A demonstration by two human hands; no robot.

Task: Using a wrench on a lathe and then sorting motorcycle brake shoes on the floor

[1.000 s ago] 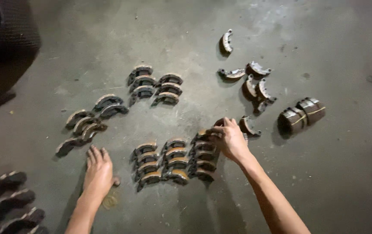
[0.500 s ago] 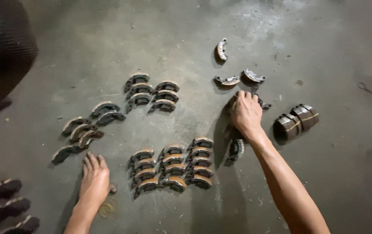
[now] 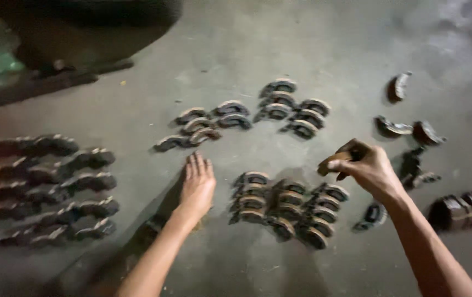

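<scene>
Item: brake shoe (image 3: 332, 163), curved, brownish, blurred; lifted off the floor (image 3: 247, 49).
Grip: right hand (image 3: 369, 168), fingers closed round it.
Relation: held just above the nearest stacked rows (image 3: 288, 206), long axis pointing left; left hand (image 3: 197, 187) flat on floor beside them, holding nothing.
Surroundings: further rows (image 3: 54, 187) at left edge.
</scene>
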